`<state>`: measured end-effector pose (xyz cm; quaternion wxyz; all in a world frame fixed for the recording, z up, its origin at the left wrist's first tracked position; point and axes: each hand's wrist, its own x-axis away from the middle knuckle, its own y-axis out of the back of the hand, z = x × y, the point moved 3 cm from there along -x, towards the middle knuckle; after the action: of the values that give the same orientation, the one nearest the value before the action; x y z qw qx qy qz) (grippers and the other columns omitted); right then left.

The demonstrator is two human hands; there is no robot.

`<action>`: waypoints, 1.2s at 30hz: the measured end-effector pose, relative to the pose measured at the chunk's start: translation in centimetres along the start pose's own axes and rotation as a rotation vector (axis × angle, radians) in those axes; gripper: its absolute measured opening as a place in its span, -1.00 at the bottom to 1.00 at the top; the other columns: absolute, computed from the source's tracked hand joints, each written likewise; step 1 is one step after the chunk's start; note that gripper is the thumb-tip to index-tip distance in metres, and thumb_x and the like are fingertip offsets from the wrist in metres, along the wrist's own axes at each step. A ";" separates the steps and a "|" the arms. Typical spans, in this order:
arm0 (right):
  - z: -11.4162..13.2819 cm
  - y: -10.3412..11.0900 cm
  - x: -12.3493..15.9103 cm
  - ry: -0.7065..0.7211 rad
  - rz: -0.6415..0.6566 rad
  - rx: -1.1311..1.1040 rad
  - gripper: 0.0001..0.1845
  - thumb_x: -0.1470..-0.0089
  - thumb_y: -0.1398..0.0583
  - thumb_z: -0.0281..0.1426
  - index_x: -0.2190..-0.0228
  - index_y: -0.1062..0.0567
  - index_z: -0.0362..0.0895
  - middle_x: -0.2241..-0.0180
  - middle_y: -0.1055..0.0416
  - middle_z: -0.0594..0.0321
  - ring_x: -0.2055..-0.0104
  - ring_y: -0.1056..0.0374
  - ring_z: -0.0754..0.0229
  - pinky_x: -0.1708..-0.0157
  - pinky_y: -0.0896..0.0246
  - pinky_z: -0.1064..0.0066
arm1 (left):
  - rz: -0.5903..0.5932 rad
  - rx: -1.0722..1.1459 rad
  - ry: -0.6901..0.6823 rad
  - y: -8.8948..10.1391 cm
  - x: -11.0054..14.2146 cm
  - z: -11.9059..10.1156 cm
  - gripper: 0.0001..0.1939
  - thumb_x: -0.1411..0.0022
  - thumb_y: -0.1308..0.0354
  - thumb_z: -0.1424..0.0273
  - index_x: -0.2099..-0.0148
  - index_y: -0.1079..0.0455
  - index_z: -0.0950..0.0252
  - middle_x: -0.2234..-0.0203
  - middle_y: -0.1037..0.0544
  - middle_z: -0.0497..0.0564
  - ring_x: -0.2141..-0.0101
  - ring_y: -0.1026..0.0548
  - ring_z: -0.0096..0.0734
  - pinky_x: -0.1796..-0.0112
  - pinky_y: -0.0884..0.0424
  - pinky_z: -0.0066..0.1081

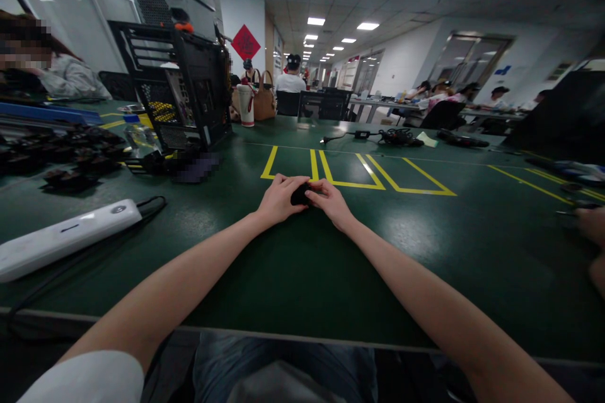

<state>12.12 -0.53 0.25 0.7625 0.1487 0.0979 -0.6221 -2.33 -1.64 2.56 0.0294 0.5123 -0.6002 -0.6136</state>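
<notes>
A: What is held, and how is the grip set?

B: A small black part (299,194) is held between two hands. The left grip (276,202) is partly closed, with the fingers arched over the far side of the part and the thumb placed along the near side. The right grip (333,204) is narrowed to a pinch, with thumb and fingertips set against the part's right edge.

A: In which direction does the part lie from each grip?

B: From the left grip it is located to the right, within the curve of thumb and fingers. From the right grip it is located to the left, at the fingertips. Neither hand is clearly nearer, but more of the part is enclosed by the left.

A: Can the long axis be read?

B: It cannot be told, as much of the outline is covered by fingers. Contact with the bench (302,277) cannot be confirmed either.

A: What is positioned around the grip?

B: Yellow tape outlines (359,186) are laid just beyond it. A coiled black cord (401,137) is placed farther beyond, to the right. A white elongated device (70,236) is found well to the left, and an open computer case (204,100) is stood beyond, also to the left.
</notes>
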 end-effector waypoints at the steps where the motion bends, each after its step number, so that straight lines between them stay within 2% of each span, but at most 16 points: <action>1: -0.1 0.0 -0.1 -0.004 -0.004 0.004 -0.72 0.17 -0.20 -0.29 0.34 -0.34 -0.09 0.29 -0.32 0.28 0.22 -0.30 0.24 0.16 -0.24 0.24 | -0.001 0.002 -0.002 0.0 0.0 0.0 -0.38 0.05 -0.19 0.34 -0.08 -0.07 0.12 0.04 -0.32 -0.05 0.17 -0.22 -0.24 0.23 -0.25 -0.26; 8: 0.0 -0.1 -0.2 -0.043 0.026 0.006 -0.62 0.15 -0.20 -0.34 0.20 -0.34 -0.12 0.20 -0.33 0.18 0.20 -0.31 0.20 0.12 -0.21 0.20 | 0.005 0.000 0.003 0.0 -0.1 -0.1 -0.37 0.06 -0.19 0.34 -0.08 -0.07 0.14 0.06 -0.34 -0.04 0.18 -0.22 -0.25 0.22 -0.25 -0.26; 15: 0.1 -0.2 0.1 0.034 0.028 -0.045 -0.62 0.24 -0.25 -0.41 0.28 -0.32 -0.09 0.23 -0.31 0.26 0.13 -0.28 0.22 0.05 -0.16 0.24 | -0.001 0.006 0.006 0.0 0.0 0.0 -0.37 0.05 -0.18 0.36 -0.09 -0.07 0.12 0.05 -0.34 -0.06 0.18 -0.22 -0.23 0.25 -0.26 -0.28; 21: 0.1 -0.3 -0.1 0.072 -0.010 -0.014 -0.75 0.17 -0.22 -0.35 0.36 -0.33 -0.10 0.30 -0.30 0.29 0.22 -0.30 0.26 0.10 -0.19 0.27 | -0.002 0.012 -0.004 0.1 0.0 -0.1 -0.37 0.05 -0.19 0.34 -0.08 -0.07 0.14 0.05 -0.33 -0.05 0.17 -0.22 -0.23 0.22 -0.26 -0.26; 29: 0.1 -0.2 -0.1 -0.007 0.035 0.011 -0.63 0.14 -0.19 -0.35 0.21 -0.31 -0.10 0.20 -0.29 0.20 0.17 -0.28 0.21 0.10 -0.17 0.22 | 0.009 0.007 0.004 0.2 0.0 -0.2 -0.39 0.03 -0.17 0.34 -0.09 -0.06 0.13 0.05 -0.33 -0.05 0.19 -0.23 -0.23 0.26 -0.27 -0.28; 36: 0.2 -0.3 0.1 0.060 0.024 -0.023 -0.70 0.17 -0.21 -0.36 0.31 -0.31 -0.08 0.24 -0.27 0.28 0.14 -0.25 0.24 0.08 -0.16 0.29 | 0.008 -0.003 -0.002 0.1 -0.1 -0.1 -0.38 0.05 -0.19 0.34 -0.08 -0.07 0.14 0.04 -0.32 -0.04 0.17 -0.22 -0.24 0.22 -0.24 -0.26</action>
<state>11.81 -0.73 0.35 0.7683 0.1597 0.1262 -0.6069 -2.31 -1.69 2.71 0.0320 0.5091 -0.6013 -0.6151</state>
